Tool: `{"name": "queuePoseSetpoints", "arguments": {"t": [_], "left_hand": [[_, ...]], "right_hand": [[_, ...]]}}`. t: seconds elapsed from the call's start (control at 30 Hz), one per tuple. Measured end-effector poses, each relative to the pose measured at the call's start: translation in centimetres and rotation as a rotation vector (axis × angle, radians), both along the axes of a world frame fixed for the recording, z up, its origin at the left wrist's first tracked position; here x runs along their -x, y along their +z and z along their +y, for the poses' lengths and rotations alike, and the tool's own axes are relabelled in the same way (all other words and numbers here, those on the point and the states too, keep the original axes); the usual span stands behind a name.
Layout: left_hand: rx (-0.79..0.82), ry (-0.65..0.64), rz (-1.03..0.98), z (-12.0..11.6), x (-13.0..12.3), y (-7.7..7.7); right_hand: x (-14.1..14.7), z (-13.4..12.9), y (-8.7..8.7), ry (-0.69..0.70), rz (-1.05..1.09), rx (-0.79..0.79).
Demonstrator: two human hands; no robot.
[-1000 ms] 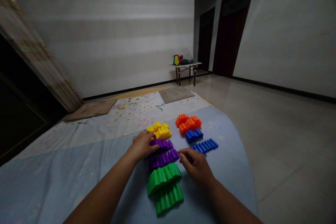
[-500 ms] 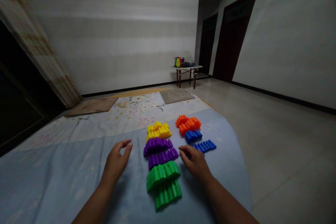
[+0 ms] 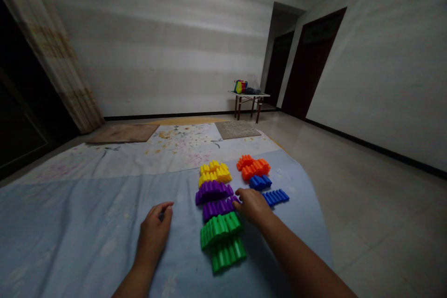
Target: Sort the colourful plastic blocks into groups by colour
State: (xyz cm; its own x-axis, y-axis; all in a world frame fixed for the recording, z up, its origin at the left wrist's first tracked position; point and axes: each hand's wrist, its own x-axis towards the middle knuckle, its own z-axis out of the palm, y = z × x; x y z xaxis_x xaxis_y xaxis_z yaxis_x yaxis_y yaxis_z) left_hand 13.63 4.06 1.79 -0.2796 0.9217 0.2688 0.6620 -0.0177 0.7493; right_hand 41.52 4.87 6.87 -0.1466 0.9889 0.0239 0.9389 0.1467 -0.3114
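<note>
Stacked ridged purple plastic pieces (image 3: 213, 192) lie on the bed cover, between yellow ridged pieces (image 3: 214, 173) behind and green ridged pieces (image 3: 223, 237) in front. My right hand (image 3: 252, 205) reaches to the right end of the purple pieces, thumb and forefinger apart; contact there cannot be made out. Just beyond that hand are blue ridged pieces (image 3: 275, 197), with orange ridged pieces (image 3: 256, 168) farther back. Left of the row, my left hand (image 3: 153, 228) hovers or rests over the cover, loosely curled with nothing in it.
The pale blue, flowered cover (image 3: 104, 209) ends in a curved edge on the right, above a tiled floor (image 3: 359, 186). Two mats, a brown one (image 3: 124, 133) and a grey one (image 3: 237, 129), lie at the far end. A small table (image 3: 249, 94) stands behind.
My right hand has moved left to the end of the purple pieces. The left hand sits slightly lower in view, and the camera has tilted a little.
</note>
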Motion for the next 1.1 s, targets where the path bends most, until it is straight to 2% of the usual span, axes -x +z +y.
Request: {"name": "queuePoseSetpoints", "arguments": {"t": [0.23, 0.43, 0.67, 0.9, 1.1], "left_hand": [[-0.01, -0.016, -0.024, 0.1, 0.0, -0.3], [-0.007, -0.006, -0.034, 0.0, -0.1, -0.2], [-0.008, -0.025, -0.024, 0.1, -0.1, -0.4], [-0.019, -0.013, -0.019, 0.0, -0.1, -0.4], [-0.013, -0.013, -0.032, 0.2, -0.1, -0.6]], "right_hand": [[-0.3, 1.1, -0.4, -0.005, -0.034, 0.038], [-1.0, 1.5, 0.4, -0.012, 0.027, 0.006], [0.9, 1.4, 1.2, 0.084, 0.227, 0.034], [1.8, 1.7, 0.6, 0.083, 0.2, 0.096], [1.3, 1.6, 0.8, 0.088, 0.22, 0.044]]}}
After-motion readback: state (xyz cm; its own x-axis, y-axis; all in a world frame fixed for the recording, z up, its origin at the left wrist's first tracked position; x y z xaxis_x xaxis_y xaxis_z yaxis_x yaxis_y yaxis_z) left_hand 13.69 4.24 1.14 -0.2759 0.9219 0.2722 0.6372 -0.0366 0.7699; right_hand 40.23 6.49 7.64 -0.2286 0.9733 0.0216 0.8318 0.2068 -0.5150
